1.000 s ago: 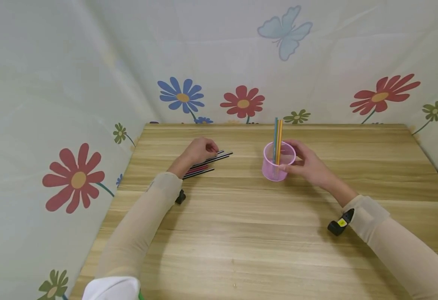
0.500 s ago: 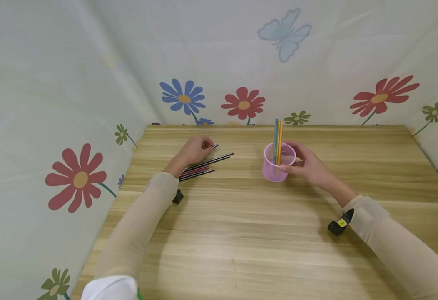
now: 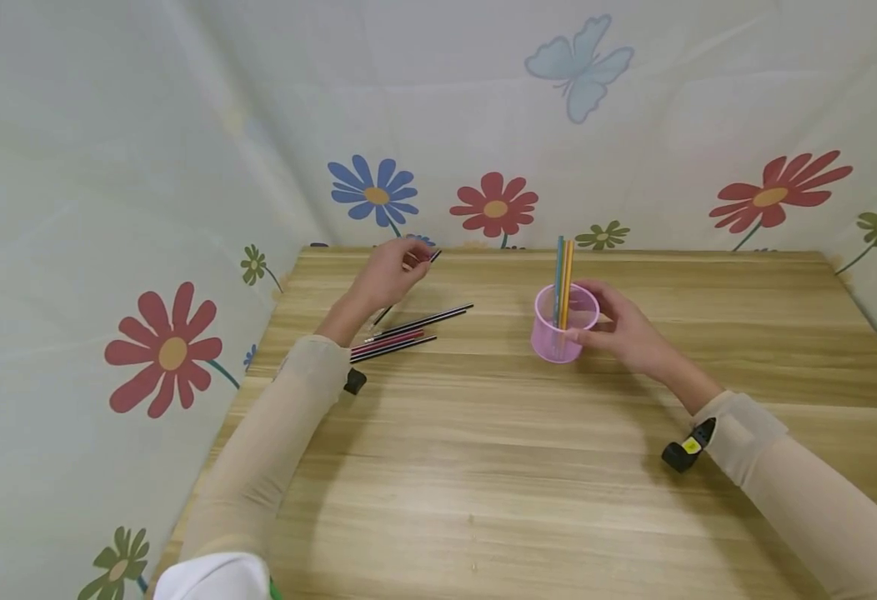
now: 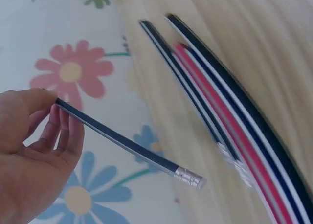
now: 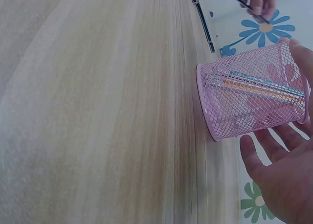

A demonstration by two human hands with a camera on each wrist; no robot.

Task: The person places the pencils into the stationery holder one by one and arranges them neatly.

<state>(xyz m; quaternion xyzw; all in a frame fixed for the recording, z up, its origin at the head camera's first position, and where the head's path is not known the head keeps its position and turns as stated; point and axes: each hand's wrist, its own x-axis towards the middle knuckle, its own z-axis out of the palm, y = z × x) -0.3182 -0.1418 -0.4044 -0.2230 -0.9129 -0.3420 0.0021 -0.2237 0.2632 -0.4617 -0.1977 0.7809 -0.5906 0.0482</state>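
Observation:
My left hand pinches a dark striped pencil near one end, above the table's far left part. In the left wrist view the pencil slants down, its silver ferrule and eraser at the lower end. Below that hand several black and dark red pencils lie side by side on the table. My right hand holds a pink mesh pen cup near its rim, thumb in front and fingers behind. The cup stands upright on the table with blue and yellow-orange pencils in it, leaning against its wall.
The wood-grain table reaches to a white curtain with printed flowers and a butterfly at the back, and the curtain also runs down the left side. A black wrist camera hangs under the right wrist.
My left hand has lifted one dark pencil off the group and moved it up and away from the others, tilting it. The right hand and the cup have stayed in place.

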